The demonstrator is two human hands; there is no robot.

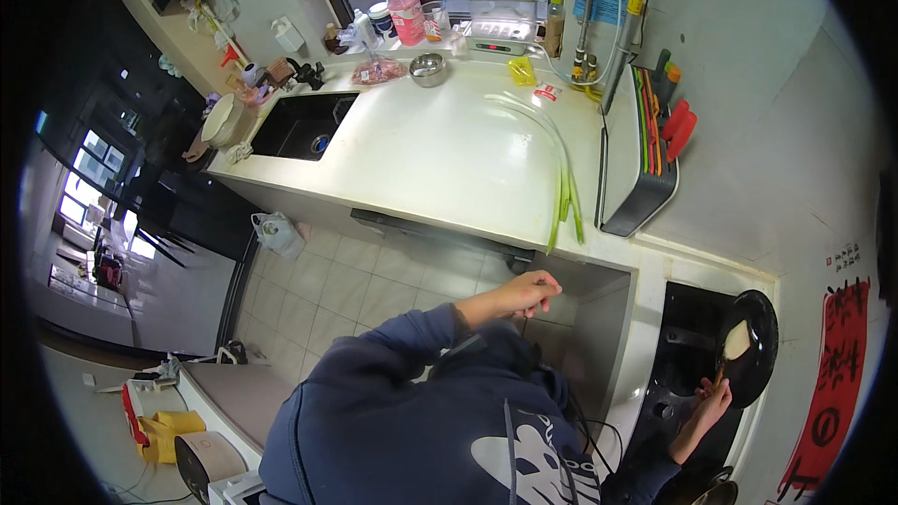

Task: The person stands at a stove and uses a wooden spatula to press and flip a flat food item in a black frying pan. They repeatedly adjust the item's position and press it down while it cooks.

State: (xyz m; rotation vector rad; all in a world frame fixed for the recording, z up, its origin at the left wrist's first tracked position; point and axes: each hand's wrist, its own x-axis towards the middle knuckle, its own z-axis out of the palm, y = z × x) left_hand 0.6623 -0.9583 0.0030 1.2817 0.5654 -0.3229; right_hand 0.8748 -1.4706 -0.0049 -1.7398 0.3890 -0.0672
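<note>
My right hand [710, 401] is over the hob at the right, gripping a thin brown handle [720, 369] that reaches into a black frying pan [758, 375]. At the handle's far end lies a flat, pale yellowish piece [737, 341]; whether it is the tool's blade or food is unclear. The pan sits on the black hob [691, 308] close to the wall. My left hand [518, 294] hangs in the air in front of my body, with fingers loosely bent and nothing visible in it. Beyond it, several spring onions [563, 182] lie on the white countertop [435, 147].
A knife and cutting-board holder [624, 175] stands at the counter's right corner. Along the back are a metal bowl [428, 69], a bag of meat [379, 71] and a yellow packet [521, 71]. A black sink [291, 123] is at the left; a plastic bag [278, 233] sits on the floor.
</note>
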